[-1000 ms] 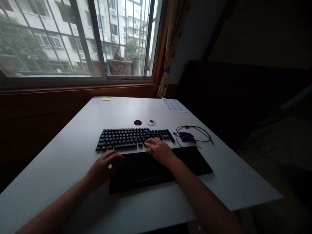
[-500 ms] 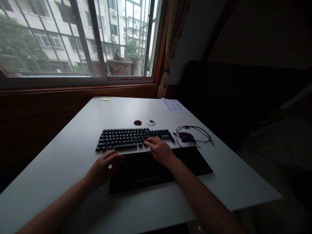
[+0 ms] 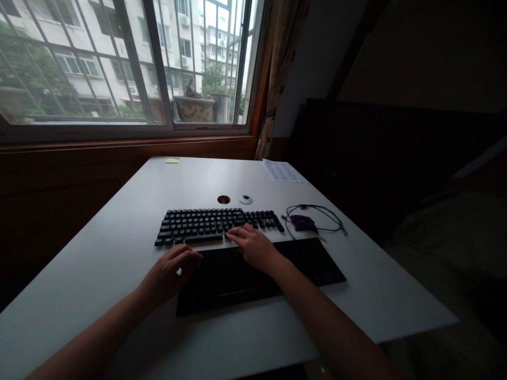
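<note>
A black keyboard base lies at a slant on the white desk, near its front edge. Black keycaps are laid out in keyboard order just beyond it. My left hand is curled at the base's upper left corner, thumb and fingers closed on that edge; the fingertips are partly hidden. My right hand reaches over the base's far edge, its fingertips pinched on a keycap to the right of the long space bar. Something thin and wire-like shows beneath the right palm, too dark to name.
A cable loops at the right beside a dark purple cloth-like item. Behind the keycaps are a round desk hole and a white ring-shaped cover. Printed paper and a yellow note lie at the far edge.
My right hand has shifted slightly left and nearer, from the keycaps farther right to the one beside the space bar. My left hand has stayed in place.
</note>
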Available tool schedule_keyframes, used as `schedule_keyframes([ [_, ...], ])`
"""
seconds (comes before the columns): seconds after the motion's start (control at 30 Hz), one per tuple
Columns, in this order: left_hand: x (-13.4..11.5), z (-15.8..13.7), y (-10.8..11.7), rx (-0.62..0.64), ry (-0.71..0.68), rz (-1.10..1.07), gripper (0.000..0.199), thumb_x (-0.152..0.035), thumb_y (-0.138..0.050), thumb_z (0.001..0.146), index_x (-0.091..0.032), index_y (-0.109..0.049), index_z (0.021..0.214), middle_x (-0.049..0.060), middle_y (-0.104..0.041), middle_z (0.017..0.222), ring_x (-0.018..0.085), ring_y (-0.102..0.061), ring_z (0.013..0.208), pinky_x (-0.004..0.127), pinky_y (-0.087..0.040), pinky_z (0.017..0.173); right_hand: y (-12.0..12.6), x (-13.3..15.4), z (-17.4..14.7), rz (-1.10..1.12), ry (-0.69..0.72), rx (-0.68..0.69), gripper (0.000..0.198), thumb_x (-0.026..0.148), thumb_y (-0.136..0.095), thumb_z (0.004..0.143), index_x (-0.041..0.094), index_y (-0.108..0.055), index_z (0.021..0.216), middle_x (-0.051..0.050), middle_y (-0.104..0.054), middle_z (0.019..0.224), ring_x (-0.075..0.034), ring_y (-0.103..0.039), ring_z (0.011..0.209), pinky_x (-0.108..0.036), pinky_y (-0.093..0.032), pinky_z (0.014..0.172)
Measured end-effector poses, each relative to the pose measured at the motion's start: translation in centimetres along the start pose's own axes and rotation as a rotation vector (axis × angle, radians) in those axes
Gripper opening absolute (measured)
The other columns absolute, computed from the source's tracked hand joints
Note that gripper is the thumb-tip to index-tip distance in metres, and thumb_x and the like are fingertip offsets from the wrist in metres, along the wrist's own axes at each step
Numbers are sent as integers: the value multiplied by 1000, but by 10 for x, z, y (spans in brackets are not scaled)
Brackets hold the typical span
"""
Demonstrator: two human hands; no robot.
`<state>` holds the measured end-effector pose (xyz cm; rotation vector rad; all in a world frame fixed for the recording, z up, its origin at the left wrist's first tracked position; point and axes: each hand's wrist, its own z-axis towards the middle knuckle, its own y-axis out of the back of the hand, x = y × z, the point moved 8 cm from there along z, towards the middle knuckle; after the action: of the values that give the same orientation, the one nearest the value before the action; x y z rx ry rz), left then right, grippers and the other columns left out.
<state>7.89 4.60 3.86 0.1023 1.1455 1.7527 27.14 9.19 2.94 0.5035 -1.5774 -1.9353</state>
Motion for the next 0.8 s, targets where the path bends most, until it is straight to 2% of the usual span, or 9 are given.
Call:
schedule_keyframes([
  [0.53, -3, 1, 3, -13, 0, -3, 21, -11, -50, 92, -19, -65, 105, 5, -63, 89, 14, -59, 76, 25, -50, 66, 0, -1, -1, 2, -14, -20, 49, 7, -47, 88, 20, -56, 135, -5, -57, 134, -22, -46, 110, -36, -44, 98],
  [0.8, 3, -2, 0, 1, 10, 12, 19, -12, -52, 92, -19, -65, 105, 5, -63, 90, 15, -59, 78, 26, -50, 68, 11, -19, -7, 6, -134, -91, 47, 4, -51, 83, 20, -63, 125, -6, -62, 124, -23, -48, 108, -35, -46, 94],
])
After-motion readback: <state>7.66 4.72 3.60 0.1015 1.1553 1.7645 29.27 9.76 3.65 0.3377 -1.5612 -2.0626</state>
